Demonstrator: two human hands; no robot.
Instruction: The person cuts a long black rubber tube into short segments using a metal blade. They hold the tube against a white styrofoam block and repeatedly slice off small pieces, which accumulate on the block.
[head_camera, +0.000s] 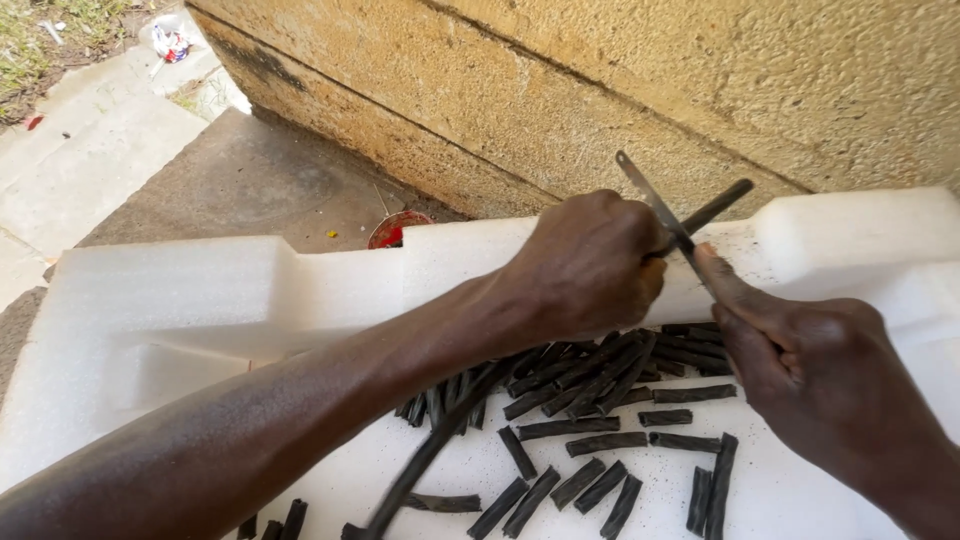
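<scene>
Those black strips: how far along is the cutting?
Done: many short cut pieces lie on the white foam tray. In hand: the left hand holds a long black strip while the right hand saws its end with a thin blade. Left: that strip's uncut length.

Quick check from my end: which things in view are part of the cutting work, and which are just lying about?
In use: left hand gripping long black strip; right hand with thin blade; cut black pieces; white foam tray.
Lying about: red-lined bowl; litter on pavement.
</scene>
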